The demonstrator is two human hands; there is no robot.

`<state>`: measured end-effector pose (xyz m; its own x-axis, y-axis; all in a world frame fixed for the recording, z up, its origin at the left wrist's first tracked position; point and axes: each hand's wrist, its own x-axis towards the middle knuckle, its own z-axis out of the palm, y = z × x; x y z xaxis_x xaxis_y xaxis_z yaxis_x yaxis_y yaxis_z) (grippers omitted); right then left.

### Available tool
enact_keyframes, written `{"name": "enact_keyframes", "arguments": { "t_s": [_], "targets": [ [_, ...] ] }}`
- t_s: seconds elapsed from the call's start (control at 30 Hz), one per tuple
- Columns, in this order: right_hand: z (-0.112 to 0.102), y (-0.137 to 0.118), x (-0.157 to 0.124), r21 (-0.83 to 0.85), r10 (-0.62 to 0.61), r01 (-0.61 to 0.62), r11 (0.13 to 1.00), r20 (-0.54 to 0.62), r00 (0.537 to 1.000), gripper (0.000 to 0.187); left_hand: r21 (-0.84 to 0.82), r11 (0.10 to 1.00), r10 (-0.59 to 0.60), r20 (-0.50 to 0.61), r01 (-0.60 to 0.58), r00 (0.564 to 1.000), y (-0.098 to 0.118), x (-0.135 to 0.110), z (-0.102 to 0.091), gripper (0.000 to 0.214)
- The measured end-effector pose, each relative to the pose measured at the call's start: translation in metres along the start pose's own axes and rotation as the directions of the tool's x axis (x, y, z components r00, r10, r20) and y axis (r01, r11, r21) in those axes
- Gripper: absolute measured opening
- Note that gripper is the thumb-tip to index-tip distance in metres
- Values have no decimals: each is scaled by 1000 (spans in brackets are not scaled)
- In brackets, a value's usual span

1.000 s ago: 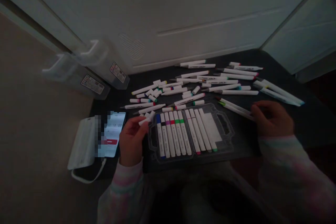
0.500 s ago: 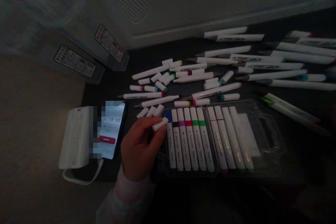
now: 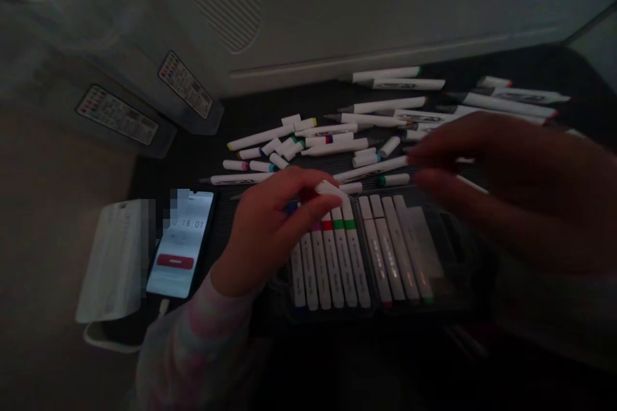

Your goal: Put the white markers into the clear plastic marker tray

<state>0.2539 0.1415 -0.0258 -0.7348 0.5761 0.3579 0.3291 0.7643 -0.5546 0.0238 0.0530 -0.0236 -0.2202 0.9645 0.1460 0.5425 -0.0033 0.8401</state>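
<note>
Between thumb and fingertips, my left hand (image 3: pixel 282 225) pinches a small white marker cap (image 3: pixel 330 191), held above the top ends of the markers in the clear plastic case (image 3: pixel 284 282). The case lies open, with a row of white markers (image 3: pixel 332 270) with coloured bands in its left half and several more (image 3: pixel 393 257) in its right half. My right hand (image 3: pixel 511 186) is over the right side of the table, smeared by motion. Its fingertips are near the end of a loose white marker (image 3: pixel 371 170); whether anything is between them is unclear.
Loose markers (image 3: pixel 412 85) and small white caps (image 3: pixel 289 148) lie scattered over the dark tabletop (image 3: pixel 183 148). At left are a lit phone (image 3: pixel 176 250) and a white box-shaped item (image 3: pixel 113 257) with a cable. Clear containers (image 3: pixel 193 93) stand behind, beside a grey panel (image 3: pixel 385 6).
My left hand has moved right and up with the cap, now over the middle of the marker row. My right hand has come in from the right. The view has shifted slightly.
</note>
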Motion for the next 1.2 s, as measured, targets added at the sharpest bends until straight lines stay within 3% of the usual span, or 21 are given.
{"name": "enact_keyframes", "arguments": {
  "t_s": [0.07, 0.13, 0.23, 0.37, 0.53, 0.67, 0.77, 0.87, 1.0, 1.1, 1.2],
  "targets": [
    [16, -11, 46, 70, -163, 157, 985, 103, 981, 24, -134, 990, -52, 8, 52, 999, 4, 4, 6, 9],
    [30, -16, 64, 142, -199, 177, 974, 163, 966, 32, -255, 958, -121, 43, 128, 992, 6, 6, 12, 6],
    [40, -17, 56, 198, -163, 122, 973, 209, 964, 36, -332, 918, -193, 105, 217, 976, 6, 7, 18, 12],
    [40, -18, 44, 201, -139, 100, 974, 192, 971, 28, -314, 923, -208, 84, 224, 975, 6, 8, 22, 9],
    [37, -13, 46, 185, -28, 10, 983, 97, 995, 23, -159, 979, -129, 3, 128, 992, -1, 6, 11, 10],
    [38, -6, 40, 286, 144, -125, 950, -47, 988, 17, 208, 977, -17, -115, 41, 993, -18, 0, -5, 10],
    [43, -5, 38, 401, 258, -179, 898, -152, 954, 14, 397, 916, 80, -50, -53, 996, -28, -6, -11, 15],
    [46, -6, 40, 507, 370, -211, 836, -236, 899, 14, 465, 868, 167, 59, -175, 984, -32, -9, -7, 14],
    [44, -2, 45, 636, 448, -151, 757, -337, 828, 15, 514, 803, 256, 160, -301, 953, -31, -9, 2, 13],
    [42, 2, 46, 630, 504, -228, 742, -300, 810, 16, 511, 788, 279, 201, -344, 939, -30, -9, 7, 12],
    [43, 2, 43, 659, 496, -252, 709, -211, 842, 6, 449, 823, 280, 213, -348, 936, -27, -9, 9, 12]
  ]
}}
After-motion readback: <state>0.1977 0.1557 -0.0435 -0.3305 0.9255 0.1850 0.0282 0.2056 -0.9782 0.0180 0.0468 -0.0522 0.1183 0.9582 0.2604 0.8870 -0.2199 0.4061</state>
